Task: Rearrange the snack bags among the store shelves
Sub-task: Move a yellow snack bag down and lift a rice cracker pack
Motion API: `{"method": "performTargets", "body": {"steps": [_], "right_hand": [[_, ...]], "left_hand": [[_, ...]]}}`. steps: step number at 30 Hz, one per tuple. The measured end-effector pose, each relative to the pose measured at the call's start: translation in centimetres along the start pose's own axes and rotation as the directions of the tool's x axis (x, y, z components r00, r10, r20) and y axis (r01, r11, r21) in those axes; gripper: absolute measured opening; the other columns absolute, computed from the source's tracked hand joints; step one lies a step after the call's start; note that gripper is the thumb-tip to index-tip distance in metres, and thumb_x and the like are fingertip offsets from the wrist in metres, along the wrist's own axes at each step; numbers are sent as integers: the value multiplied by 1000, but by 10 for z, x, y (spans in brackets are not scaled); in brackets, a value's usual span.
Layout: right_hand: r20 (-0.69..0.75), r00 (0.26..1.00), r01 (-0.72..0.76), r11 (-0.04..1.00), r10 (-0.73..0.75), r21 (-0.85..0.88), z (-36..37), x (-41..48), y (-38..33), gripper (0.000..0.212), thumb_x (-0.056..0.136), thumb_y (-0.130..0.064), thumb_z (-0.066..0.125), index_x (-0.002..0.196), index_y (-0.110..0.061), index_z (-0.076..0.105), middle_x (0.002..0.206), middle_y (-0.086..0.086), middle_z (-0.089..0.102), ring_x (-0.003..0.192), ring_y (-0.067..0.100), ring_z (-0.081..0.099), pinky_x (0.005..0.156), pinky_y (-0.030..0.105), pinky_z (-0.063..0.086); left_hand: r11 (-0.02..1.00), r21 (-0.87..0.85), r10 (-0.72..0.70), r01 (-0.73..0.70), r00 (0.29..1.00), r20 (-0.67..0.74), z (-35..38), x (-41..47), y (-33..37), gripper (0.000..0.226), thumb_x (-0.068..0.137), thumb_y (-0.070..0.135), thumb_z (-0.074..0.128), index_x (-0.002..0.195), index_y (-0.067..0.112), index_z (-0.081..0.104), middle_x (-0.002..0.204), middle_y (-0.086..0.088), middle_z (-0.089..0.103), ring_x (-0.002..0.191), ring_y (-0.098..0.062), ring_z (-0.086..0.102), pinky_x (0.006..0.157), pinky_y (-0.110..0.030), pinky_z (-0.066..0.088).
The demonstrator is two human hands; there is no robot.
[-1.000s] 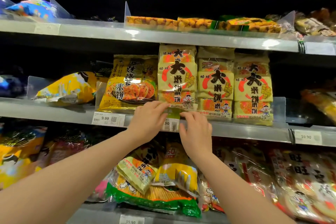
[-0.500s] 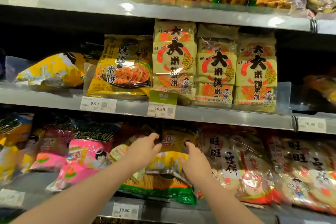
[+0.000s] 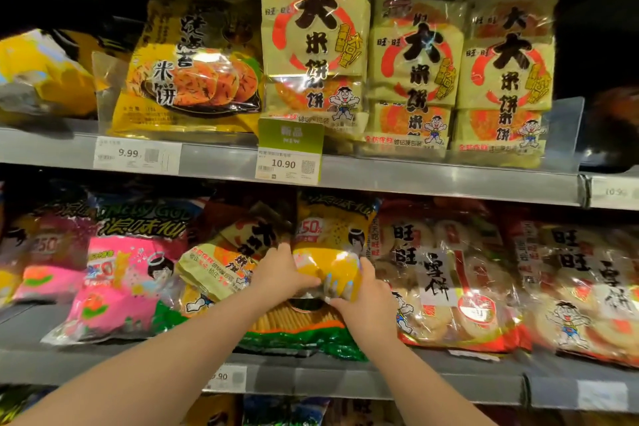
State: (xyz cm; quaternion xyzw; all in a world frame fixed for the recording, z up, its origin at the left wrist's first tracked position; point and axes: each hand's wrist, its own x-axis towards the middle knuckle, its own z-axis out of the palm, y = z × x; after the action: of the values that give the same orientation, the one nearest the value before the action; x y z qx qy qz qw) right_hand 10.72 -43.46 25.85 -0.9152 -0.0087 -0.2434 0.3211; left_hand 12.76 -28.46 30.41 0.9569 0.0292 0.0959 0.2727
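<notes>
Grey metal shelves [image 3: 432, 180] in a dim store aisle are filled with snack bags, and white price labels [image 3: 136, 156] are fixed on the front edges. On the lower shelf [image 3: 345, 380] a pink bag [image 3: 117, 284] is seen at the left, and beside it a beige bag [image 3: 221, 263] is lying tilted. Next, the yellow snack bag [image 3: 328, 263] is gripped at its lower part by the left hand [image 3: 281, 275] and the right hand [image 3: 368, 303], fingers curled round it, over a green bag [image 3: 304, 334]. Red and white bags [image 3: 449, 280] are placed further right.
</notes>
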Motion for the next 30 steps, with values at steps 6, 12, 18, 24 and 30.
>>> {"method": "performTargets", "body": {"steps": [6, 12, 18, 24, 30], "right_hand": [[-62, 998, 44, 921, -22, 388, -20, -14, -10, 75, 75, -18, 70, 137, -33, 32, 101, -16, 54, 95, 12, 56, 73, 28, 46], [135, 988, 11, 920, -70, 392, -32, -27, -27, 81, 78, -32, 71, 142, -34, 21, 111, -12, 53, 103, 17, 57, 80, 33, 49], [281, 949, 29, 929, -141, 369, -19, -46, -56, 95, 80, -43, 69, 149, -33, 4, 146, -9, 39, 130, 16, 45, 100, 33, 43], [458, 888, -166, 904, -37, 394, 15, -54, -87, 100, 82, -47, 66, 150, -22, -3, 155, 6, 23, 138, 26, 33, 108, 37, 35], [527, 850, -245, 888, 3, 390, 52, -56, -121, 107, 77, -43, 72, 149, -17, -2, 149, 7, 35, 132, 27, 41, 109, 35, 36]], "left_hand": [[944, -330, 41, -27, 999, 34, -32, -4, 8, 108, 67, 53, 76, 148, 15, 15, 149, -11, 30, 134, -29, 36, 104, -37, 37], [879, -476, 52, 9, 992, 115, -48, -24, -16, 102, 64, 46, 81, 145, 22, 25, 143, 0, 40, 129, -26, 43, 103, -34, 38], [908, -418, -27, -26, 992, -120, -89, -44, -51, 100, 65, 35, 83, 146, 27, 25, 135, -7, 51, 122, -28, 49, 103, -40, 42], [883, -469, -119, 35, 981, -151, -147, -65, -104, 117, 42, 46, 82, 144, 28, 28, 131, -6, 54, 117, -27, 53, 100, -41, 43], [881, -471, -122, 35, 980, -155, -165, -78, -139, 105, 53, 37, 86, 142, 32, 31, 122, -1, 59, 107, -21, 57, 98, -37, 45]]}}
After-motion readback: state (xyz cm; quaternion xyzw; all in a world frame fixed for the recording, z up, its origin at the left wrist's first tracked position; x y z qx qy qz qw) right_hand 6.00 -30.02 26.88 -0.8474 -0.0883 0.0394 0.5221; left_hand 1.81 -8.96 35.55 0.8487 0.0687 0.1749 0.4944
